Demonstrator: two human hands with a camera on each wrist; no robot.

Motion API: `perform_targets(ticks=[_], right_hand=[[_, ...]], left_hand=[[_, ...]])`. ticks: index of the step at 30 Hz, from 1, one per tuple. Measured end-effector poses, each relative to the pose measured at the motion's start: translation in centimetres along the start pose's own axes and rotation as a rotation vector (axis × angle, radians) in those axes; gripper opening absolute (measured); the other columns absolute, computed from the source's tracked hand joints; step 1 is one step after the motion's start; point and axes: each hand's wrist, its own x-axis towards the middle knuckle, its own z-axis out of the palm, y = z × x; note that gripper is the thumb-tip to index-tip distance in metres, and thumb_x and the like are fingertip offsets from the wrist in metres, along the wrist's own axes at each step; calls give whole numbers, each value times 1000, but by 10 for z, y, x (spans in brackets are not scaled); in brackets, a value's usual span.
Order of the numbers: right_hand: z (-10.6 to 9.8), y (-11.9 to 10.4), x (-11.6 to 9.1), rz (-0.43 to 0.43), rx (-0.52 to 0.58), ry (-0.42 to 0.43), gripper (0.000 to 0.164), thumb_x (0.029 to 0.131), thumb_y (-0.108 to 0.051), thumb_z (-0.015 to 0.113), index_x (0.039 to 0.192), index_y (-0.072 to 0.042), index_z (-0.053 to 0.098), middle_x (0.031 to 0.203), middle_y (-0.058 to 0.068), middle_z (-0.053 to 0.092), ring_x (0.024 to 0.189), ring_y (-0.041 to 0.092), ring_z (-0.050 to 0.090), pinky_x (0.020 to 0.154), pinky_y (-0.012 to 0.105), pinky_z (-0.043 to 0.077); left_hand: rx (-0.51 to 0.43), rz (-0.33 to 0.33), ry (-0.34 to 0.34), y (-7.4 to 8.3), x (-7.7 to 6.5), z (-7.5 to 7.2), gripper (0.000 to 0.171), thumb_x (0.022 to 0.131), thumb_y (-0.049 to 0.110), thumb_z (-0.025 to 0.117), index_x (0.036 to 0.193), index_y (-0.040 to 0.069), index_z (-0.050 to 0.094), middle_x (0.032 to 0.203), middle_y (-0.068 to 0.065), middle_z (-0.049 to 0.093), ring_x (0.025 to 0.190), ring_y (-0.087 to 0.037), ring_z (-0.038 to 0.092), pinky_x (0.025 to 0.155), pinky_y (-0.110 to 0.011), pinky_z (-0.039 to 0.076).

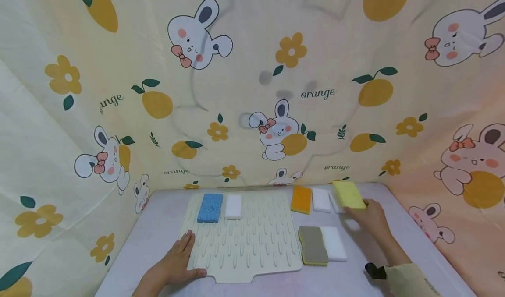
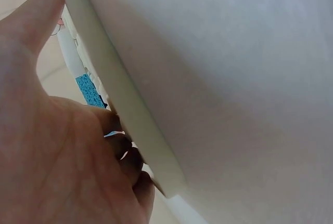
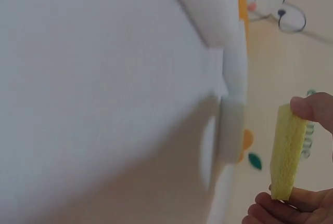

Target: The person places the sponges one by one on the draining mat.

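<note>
A yellow sponge (image 1: pixel 349 195) is pinched in my right hand (image 1: pixel 371 222), raised over the back right of the table. In the right wrist view the thumb grips one end of the sponge (image 3: pixel 287 151) and the fingers the other. It overlaps a white sponge behind it in the head view. My left hand (image 1: pixel 173 262) rests at the left front corner of a cream ridged mat (image 1: pixel 244 240), its fingers extended along the left edge and its thumb at the front edge. On the mat's back left lie a blue sponge (image 1: pixel 210 208) and a white sponge (image 1: pixel 233 207), side by side.
Right of the mat, an orange sponge (image 1: pixel 301 199) and a white sponge (image 1: pixel 321 200) lie toward the back. Nearer, a grey-and-yellow scrub sponge (image 1: pixel 313 245) lies against another white sponge (image 1: pixel 335 244). A printed fabric curtain (image 1: pixel 244 82) surrounds the table's back and sides.
</note>
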Motion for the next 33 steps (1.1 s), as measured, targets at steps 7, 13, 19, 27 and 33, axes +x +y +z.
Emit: perform_targets(ticks=[7,13,19,27,33], right_hand=[[8,-22,-11,-62,2,3,99,94,-45,81,148,24,37,142,44,46,126,53,50,102,66,48],[17,-30,-16,-98,4,-4,95,94,-43,82,148,23,39,143,43,47,128,54,50,105,66,48],[28,-41,-21,-111,-1,-36,96,95,-45,80,150,22,38,148,43,42,134,55,46,113,69,42],[45,-56,-28,-123,7,-55,94,94,-43,82,151,19,40,148,41,45,133,53,49,111,67,45],[57,-68,-35,-130,2,-76,99,93,-48,83,153,16,39,152,40,43,137,53,47,114,68,43]], left_hand=[[-1,-7,-11,-1,1,1,128,84,75,76,165,-10,25,175,-30,16,163,-46,17,131,-61,21],[0,-5,0,-1,2,1,129,84,76,76,165,-10,25,175,-30,16,163,-46,17,131,-61,21],[-5,3,9,-3,3,2,128,84,75,77,165,-10,26,175,-31,17,163,-46,17,131,-61,20],[-7,-5,6,-3,3,2,129,84,76,77,165,-10,25,175,-30,16,163,-45,17,131,-61,20],[-2,-4,10,-3,3,2,129,83,75,77,165,-10,25,175,-30,16,163,-46,17,131,-61,21]])
